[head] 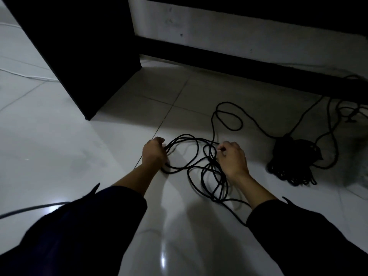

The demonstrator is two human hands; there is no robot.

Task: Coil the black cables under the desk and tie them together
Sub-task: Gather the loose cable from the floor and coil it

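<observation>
Two hands (154, 151) gripping cable (191, 154)

Readable text: none.
Black cable (201, 170), just in front of the desk panel (83, 56): no print or label legible.
Coiled bundle (294, 162), right of the desk panel: no tag legible.
Desk panel: no brand, number or sign.

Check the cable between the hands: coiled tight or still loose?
Loose. The black cable lies in uneven, sprawling loops on the floor, gripped by the left hand and right hand; no tie visible.
</observation>
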